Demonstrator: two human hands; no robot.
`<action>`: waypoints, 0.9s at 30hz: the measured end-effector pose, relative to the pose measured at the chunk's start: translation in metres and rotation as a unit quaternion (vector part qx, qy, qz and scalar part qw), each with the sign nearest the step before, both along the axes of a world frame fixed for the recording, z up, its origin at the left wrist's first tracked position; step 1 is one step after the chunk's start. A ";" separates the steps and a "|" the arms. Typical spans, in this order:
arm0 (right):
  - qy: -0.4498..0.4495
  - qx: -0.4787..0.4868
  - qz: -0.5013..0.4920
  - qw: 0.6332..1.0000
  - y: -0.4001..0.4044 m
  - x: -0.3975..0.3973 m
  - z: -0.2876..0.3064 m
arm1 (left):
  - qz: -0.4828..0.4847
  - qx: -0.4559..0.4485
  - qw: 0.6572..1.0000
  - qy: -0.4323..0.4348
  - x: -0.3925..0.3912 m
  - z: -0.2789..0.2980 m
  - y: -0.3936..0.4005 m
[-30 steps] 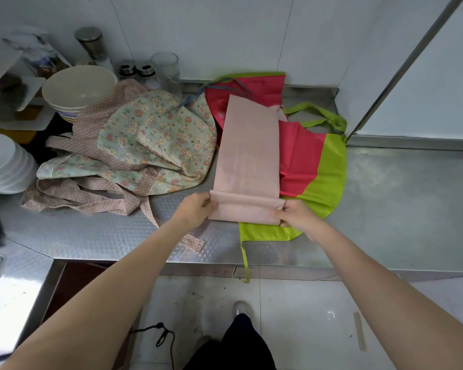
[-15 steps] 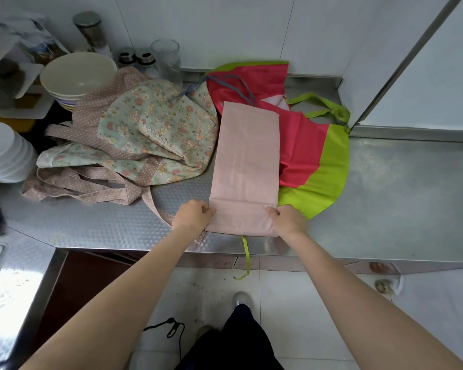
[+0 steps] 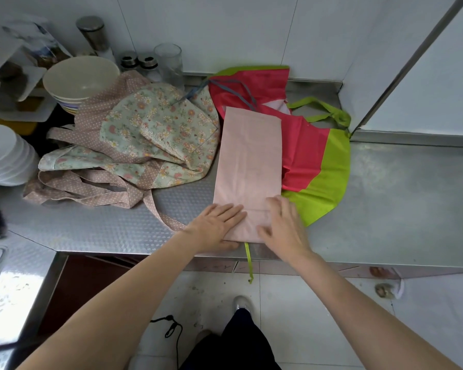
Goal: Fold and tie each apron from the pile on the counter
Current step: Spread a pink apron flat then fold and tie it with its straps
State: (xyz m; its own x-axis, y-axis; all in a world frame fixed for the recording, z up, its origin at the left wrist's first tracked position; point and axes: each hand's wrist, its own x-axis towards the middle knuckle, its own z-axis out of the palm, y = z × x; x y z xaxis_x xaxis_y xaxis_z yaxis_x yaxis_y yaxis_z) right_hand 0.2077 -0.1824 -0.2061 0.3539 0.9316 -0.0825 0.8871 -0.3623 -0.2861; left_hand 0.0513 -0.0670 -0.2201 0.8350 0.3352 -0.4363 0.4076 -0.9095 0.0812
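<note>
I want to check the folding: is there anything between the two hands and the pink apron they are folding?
Nothing visible. The left hand and the right hand both lie flat, fingers straight, directly on the near folded end of the pink apron. Its far part lies over the red and green apron.

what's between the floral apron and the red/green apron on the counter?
In the head view, the folded pink apron lies between the floral apron and the red and green apron, overlapping the latter. Both hands press flat on its near end.
</note>
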 end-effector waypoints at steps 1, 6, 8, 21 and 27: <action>-0.013 -0.026 0.072 0.997 -0.002 0.000 -0.003 | -0.006 -0.001 1.000 -0.002 -0.002 -0.002 0.000; 0.019 -0.169 0.172 0.970 -0.004 0.016 -0.012 | 0.033 -0.055 0.996 -0.056 -0.007 0.001 0.006; 0.037 -0.146 0.176 0.973 -0.003 0.023 -0.010 | 0.085 -0.107 0.986 -0.090 -0.011 0.005 0.010; 0.353 -0.053 -0.197 0.913 0.018 0.041 -0.007 | 0.487 -0.265 0.801 -0.227 -0.009 0.004 0.014; 0.141 -0.110 -0.189 0.966 0.024 0.021 -0.005 | 0.482 -0.234 0.812 -0.234 -0.013 0.001 0.005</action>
State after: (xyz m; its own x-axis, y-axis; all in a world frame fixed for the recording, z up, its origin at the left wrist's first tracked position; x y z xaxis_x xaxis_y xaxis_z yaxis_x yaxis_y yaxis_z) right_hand 0.2283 -0.1581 -0.2110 0.5996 0.6894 -0.4064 0.5780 -0.7243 -0.3759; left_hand 0.0386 -0.0619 -0.2192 0.3949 0.8200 -0.4143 0.7361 -0.0125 0.6768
